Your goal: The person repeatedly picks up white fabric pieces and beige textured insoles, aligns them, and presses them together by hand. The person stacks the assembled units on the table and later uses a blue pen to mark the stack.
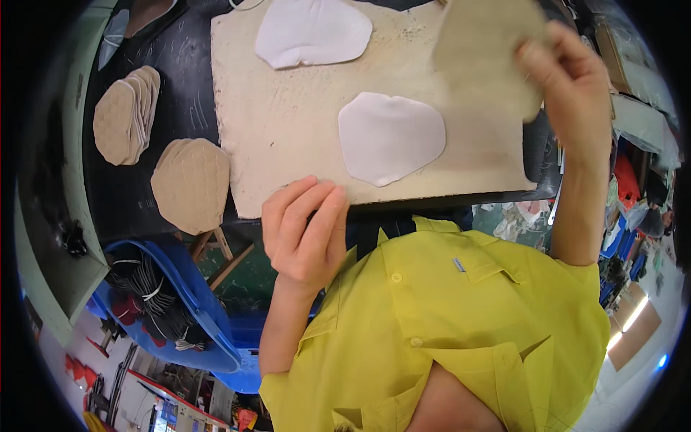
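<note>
My right hand point(568, 79) is raised at the upper right, pinching the edge of a tan flat piece point(482, 50), blurred by motion. This piece hangs over the right part of a large cream board point(281, 137). My left hand point(306, 230) is at the board's front edge, with its fingers loosely bent, a gap between them and no object visible in them. A white rounded-cornered piece point(392, 137) lies on the board between my hands. Farther back is another white piece point(313, 32), also flat on the board.
Left of the board, a fanned stack of tan quilted pieces point(126, 119) and a nearer tan stack point(191, 186) rest on the black tabletop point(187, 86). Below the table's left side stands a blue bin point(216, 327) holding dark bundled cords point(155, 288). Assorted clutter fills the right side.
</note>
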Available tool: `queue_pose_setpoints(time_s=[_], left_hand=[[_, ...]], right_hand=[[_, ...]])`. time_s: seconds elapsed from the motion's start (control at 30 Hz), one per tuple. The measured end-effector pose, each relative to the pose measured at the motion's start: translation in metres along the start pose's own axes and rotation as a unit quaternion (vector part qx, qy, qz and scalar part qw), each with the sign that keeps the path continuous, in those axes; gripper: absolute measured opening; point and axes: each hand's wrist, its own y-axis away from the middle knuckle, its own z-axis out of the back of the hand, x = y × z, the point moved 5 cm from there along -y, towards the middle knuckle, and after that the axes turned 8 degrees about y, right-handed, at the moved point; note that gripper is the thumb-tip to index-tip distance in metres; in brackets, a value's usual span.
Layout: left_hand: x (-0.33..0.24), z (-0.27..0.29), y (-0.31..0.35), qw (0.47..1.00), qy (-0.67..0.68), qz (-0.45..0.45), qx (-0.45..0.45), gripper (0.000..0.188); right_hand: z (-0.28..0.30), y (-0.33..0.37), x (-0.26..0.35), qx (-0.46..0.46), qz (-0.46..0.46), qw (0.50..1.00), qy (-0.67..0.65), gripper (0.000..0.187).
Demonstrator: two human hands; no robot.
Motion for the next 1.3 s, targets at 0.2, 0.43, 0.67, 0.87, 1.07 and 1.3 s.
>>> queue_pose_setpoints(time_s=[0.2, 0.43, 0.67, 0.87, 1.07, 1.3], left_hand=[[0.001, -0.01, 0.005, 1.0, -0.009, 0.006, 0.019, 0.021], [0.007, -0.011, 0.012, 1.0, 0.002, -0.001, 0.0, 0.02], [-0.001, -0.018, 0.013, 0.991, -0.099, 0.006, 0.092, 0.037], [-0.005, -0.019, 0.007, 0.987, -0.113, 0.0, 0.115, 0.039], [-0.014, -0.048, -0.036, 0.987, -0.044, 0.017, 0.152, 0.043], [-0.011, -0.056, -0.033, 0.975, -0.112, 0.021, 0.192, 0.045]], right_hand=[[-0.069, 0.031, -0.02, 0.187, -0.121, 0.975, 0.006, 0.016], [-0.085, 0.032, -0.029, 0.218, -0.132, 0.966, 0.032, 0.017], [-0.085, 0.027, -0.027, 0.213, -0.111, 0.965, 0.105, 0.022], [-0.088, 0.028, -0.025, 0.217, -0.055, 0.963, 0.152, 0.017], [-0.088, 0.031, -0.011, 0.174, 0.011, 0.967, 0.188, 0.02], [-0.066, 0.052, -0.037, 0.108, -0.139, 0.983, 0.041, 0.01]])
